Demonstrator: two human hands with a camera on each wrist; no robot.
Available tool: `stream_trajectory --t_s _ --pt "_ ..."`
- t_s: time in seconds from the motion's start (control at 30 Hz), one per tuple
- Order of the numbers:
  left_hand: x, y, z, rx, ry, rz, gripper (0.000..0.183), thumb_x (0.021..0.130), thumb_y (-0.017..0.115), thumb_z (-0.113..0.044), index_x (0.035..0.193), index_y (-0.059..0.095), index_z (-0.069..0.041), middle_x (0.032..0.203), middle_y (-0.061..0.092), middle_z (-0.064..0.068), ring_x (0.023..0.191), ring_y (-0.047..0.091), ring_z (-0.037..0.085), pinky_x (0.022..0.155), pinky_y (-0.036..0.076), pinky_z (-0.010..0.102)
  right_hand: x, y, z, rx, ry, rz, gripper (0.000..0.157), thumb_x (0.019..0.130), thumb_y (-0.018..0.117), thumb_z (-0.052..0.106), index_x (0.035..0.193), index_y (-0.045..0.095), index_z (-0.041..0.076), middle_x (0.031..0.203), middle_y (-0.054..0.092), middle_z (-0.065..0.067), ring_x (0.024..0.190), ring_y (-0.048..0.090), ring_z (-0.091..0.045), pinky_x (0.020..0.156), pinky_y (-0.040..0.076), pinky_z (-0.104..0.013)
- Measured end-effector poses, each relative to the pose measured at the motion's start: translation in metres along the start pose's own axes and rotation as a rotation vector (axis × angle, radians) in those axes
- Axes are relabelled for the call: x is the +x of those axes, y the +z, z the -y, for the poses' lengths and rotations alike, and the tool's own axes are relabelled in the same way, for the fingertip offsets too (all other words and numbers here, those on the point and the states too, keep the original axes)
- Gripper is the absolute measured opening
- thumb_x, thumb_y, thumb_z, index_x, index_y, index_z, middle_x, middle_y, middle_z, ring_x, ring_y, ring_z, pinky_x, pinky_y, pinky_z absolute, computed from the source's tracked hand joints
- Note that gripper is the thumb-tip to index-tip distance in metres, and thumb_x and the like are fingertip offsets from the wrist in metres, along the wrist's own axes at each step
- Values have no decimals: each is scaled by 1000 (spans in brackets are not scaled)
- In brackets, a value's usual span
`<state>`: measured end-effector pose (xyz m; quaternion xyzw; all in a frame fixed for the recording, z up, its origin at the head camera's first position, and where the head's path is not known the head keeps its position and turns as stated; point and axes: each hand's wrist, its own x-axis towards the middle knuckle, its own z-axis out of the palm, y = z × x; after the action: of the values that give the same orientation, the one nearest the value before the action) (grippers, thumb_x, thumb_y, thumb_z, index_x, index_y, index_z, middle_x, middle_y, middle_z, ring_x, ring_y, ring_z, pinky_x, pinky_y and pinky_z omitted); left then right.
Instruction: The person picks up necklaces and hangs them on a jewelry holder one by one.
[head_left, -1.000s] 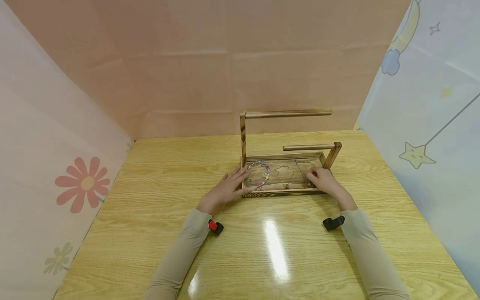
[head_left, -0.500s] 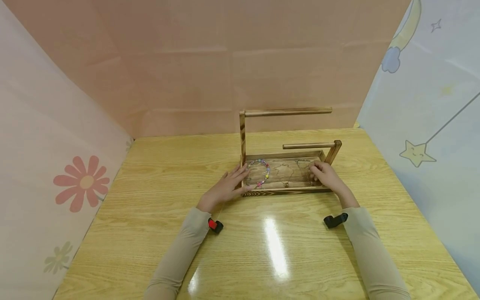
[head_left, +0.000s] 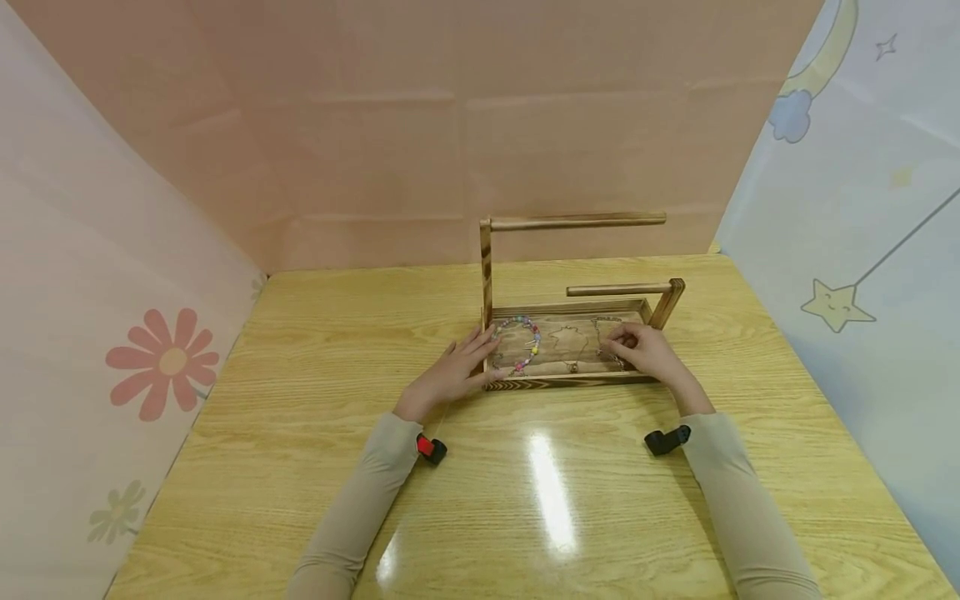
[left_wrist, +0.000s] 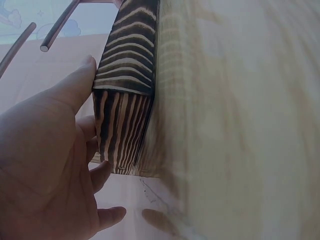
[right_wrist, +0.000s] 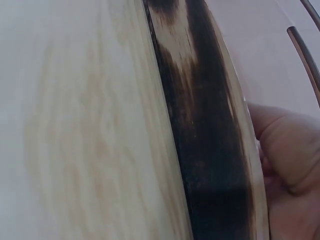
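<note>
A dark-grained wooden jewellery stand (head_left: pixel 570 382) has a shallow tray as its base. At the left end of that tray rests my left hand (head_left: pixel 447 375), fingers spread over the end wall and thumb along the front rim. The left wrist view shows this thumb (left_wrist: pixel 82 80) against the striped wood. Inside the tray lie a colourful beaded bracelet (head_left: pixel 537 337) at left and a thin gold chain (head_left: pixel 570 331) with a small charm in the middle. My right hand (head_left: pixel 647 350) pinches a chain bracelet (head_left: pixel 597 329) at the right; the fingertips partly cover it.
Over the tray run two wooden bars, a high one (head_left: pixel 577 222) from the left post and a lower one (head_left: pixel 618 290) from the right post. The stand is on a wood-grain table (head_left: pixel 360 325), with a pinkish cloth backdrop (head_left: pixel 360 150) behind.
My right hand lifted slightly and shifted right, then came back left and down a little, drawing the chain bracelet into a wider shape. The left hand stays put.
</note>
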<state>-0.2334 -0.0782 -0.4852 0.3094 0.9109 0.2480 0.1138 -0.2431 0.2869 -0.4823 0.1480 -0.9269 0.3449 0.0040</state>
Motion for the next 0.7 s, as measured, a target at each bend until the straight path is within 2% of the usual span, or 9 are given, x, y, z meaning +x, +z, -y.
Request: stream_trajectory --t_s 0.17,0.3,0.5,0.7 --pt "0 0 -1 9 11 -6 66 96 43 -45 150 16 -18 157 1 1 144 -2 27 110 2 60 -1 3 4 -64 29 64 21 86 67 25 92 67 5 76 63 -5 63 55 -13 56 46 -27" --pt "-1 -1 -2 11 11 -5 66 96 43 -45 150 16 -18 158 2 1 144 -2 26 111 2 60 -1 4 7 -79 44 66 19 85 69 22 90 67 4 76 63 -5 62 54 -13 56 45 -28" --pt "-1 -1 -1 14 11 -4 66 96 42 -48 150 16 -19 158 2 0 144 -1 26 111 2 60 0 4 8 -86 66 86 15 87 65 18 84 69 3 71 64 -6 57 53 -13 52 43 -26" --pt "-1 0 -1 16 13 -8 66 96 42 -48 150 16 -19 158 3 1 144 0 27 110 3 60 1 3 9 -107 26 142 16 91 60 15 87 67 1 75 64 -7 57 49 -11 53 41 -27"
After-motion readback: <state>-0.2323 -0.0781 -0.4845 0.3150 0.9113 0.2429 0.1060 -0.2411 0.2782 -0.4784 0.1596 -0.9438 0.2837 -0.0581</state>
